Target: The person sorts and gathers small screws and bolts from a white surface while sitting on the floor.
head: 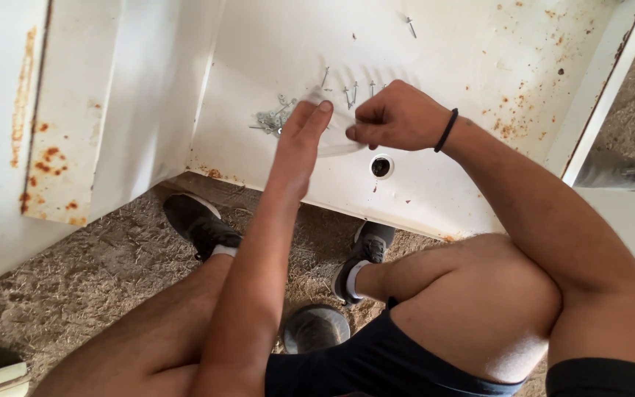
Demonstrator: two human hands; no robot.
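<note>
Head view, looking down: we see the pile of screws [272, 117] lying on the white metal panel [472, 66], just left of the left hand [301, 140] and touching its fingertips or nearly so. More loose screws [352, 93] are strewn above both hands, and a single screw [411, 27] sits well apart near the top. The left hand lies flat, fingers straight and together, pressing on a thin clear plastic bag [336, 143]. The right hand [395, 117] is curled into a loose fist, pinching the bag's edge, we think; the grip itself is partly hidden. The bag looks empty, crumpled and translucent. The panel is smooth painted metal, speckled with rust, with a round hole [381, 167] just below the right hand. Below, dry straw-strewn ground [97, 272].
</note>
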